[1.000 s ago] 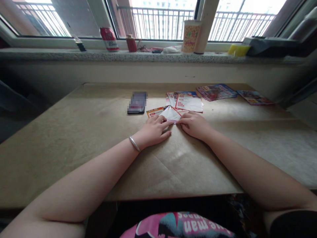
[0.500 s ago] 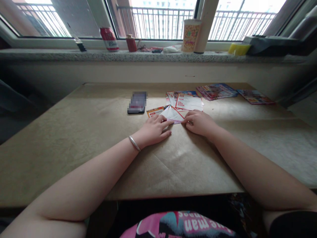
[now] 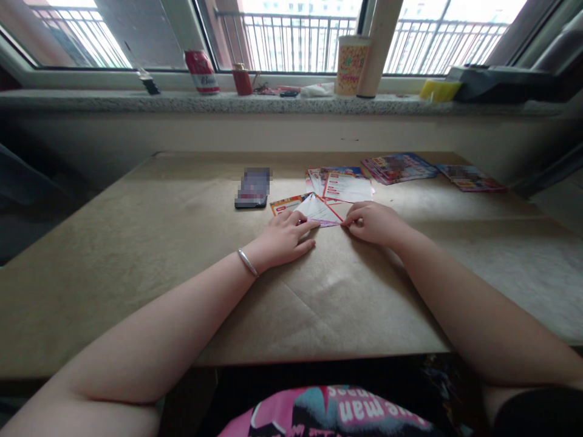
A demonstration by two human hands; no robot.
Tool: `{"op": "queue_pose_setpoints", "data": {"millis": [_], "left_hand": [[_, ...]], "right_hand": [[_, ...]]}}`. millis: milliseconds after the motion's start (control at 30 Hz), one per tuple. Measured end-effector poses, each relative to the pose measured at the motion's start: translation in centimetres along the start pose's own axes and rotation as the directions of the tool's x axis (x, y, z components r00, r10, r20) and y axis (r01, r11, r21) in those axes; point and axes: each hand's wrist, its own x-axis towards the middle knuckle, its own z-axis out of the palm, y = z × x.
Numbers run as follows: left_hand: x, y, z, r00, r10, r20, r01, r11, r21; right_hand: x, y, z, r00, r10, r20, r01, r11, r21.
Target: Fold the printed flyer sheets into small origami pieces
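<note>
A white sheet of paper [image 3: 320, 209] with red edges and a purple strip along its near side is folded to a point at the far side. My left hand [image 3: 290, 237], with a silver bangle at the wrist, rests on its left part, fingers spread and pressing it down. At the paper's near right corner, my right hand [image 3: 371, 223] has thumb and forefinger pinched together on the edge. An orange-bordered card [image 3: 286, 205] pokes out under the folded paper on the left. More printed sheets [image 3: 348, 187] lie just beyond it.
A phone [image 3: 252, 189] lies left of the papers. Toward the back right are a stack of colourful booklets [image 3: 396, 168] and another pile [image 3: 469, 177]. On the windowsill [image 3: 273, 104] stand a red can [image 3: 200, 71], a red bottle [image 3: 242, 79] and a patterned cup [image 3: 350, 65].
My right hand has slid slightly to the right along the paper's near edge, out to the corner. My left hand stays in place on the paper.
</note>
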Motion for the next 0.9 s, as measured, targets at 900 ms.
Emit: {"op": "queue_pose_setpoints", "data": {"millis": [900], "left_hand": [[-0.2,0.0,0.2,0.996,0.07,-0.048,-0.065,0.994,0.09]], "right_hand": [[-0.1,-2.8,1.3,0.968,-0.233,-0.098,0.231,0.972,-0.032]]}}
